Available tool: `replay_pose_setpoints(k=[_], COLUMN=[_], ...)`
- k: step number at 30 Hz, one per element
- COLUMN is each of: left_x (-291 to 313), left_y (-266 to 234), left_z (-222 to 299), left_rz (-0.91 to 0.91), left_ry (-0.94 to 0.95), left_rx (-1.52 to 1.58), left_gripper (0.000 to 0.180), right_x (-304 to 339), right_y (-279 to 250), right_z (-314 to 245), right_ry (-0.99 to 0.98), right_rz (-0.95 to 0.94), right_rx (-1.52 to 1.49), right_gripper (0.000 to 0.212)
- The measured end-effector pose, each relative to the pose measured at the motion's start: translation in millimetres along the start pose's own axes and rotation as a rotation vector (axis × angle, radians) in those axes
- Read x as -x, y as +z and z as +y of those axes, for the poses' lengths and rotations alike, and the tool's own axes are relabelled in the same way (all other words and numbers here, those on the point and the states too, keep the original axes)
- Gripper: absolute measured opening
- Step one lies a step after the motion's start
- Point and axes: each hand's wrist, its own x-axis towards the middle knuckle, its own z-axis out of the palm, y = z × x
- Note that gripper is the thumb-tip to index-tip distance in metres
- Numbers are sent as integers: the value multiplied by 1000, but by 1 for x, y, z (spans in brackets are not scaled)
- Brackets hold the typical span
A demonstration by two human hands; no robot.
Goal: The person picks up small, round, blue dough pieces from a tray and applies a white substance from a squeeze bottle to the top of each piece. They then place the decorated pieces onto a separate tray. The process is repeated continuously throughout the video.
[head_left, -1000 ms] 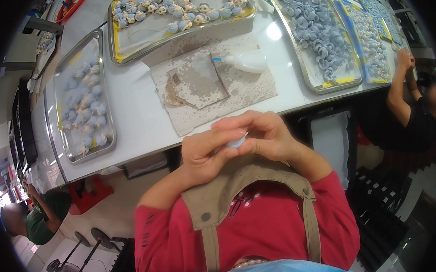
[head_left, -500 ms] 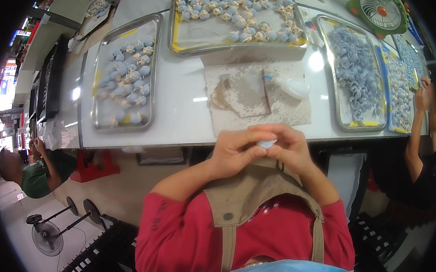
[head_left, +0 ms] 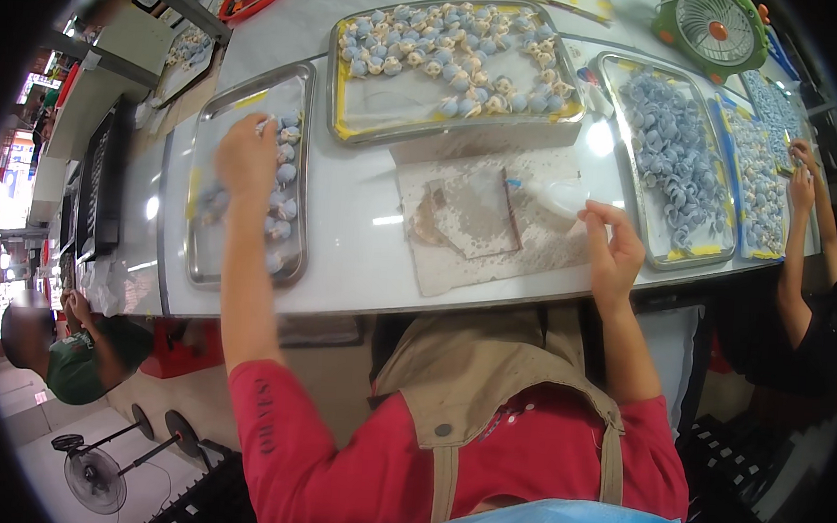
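Observation:
My left hand (head_left: 249,158) reaches over the left metal tray (head_left: 307,85), fingers pinched together at its far part; what lies between the fingertips is mostly hidden. Small round blue-and-cream figure pieces (head_left: 283,207) lie in that tray, some behind my hand and forearm. At the centre right, the thumb and fingers of my right hand (head_left: 614,253) close on the end of a translucent white squeeze bottle (head_left: 562,197). Its blue tip rests by a thin dark stick (head_left: 512,214) on a stained cardboard sheet (head_left: 437,272).
A far tray (head_left: 336,115) holds many similar pieces. Another tray (head_left: 660,260), at right, holds blue-grey curled cup-shaped pieces. Beyond it stands a green fan (head_left: 714,33). A co-worker's hands (head_left: 801,177) are at the right; another person (head_left: 83,348) sits at the left.
My hands were together at the table's front edge around a small pale-blue piece. The left has moved to the left tray, the right to the squeeze bottle. The view has shifted slightly.

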Motion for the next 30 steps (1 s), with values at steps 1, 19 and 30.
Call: replay_pose_setpoints(k=[1,19,30], left_x=[-9,-34,120], left_y=[6,76,-54], left_z=[10,124,169], left_rz=[4,-231,-854], left_ry=[40,212,-370], left_rx=[146,384,1824], left_gripper=[21,34,34], right_x=[-1,-13,-9], right_y=[1,1,-3], right_z=[1,7,9], right_ry=[-11,-100,-96], right_rz=[27,-72,-147], right_rx=[27,415,435], right_gripper=[12,31,40])
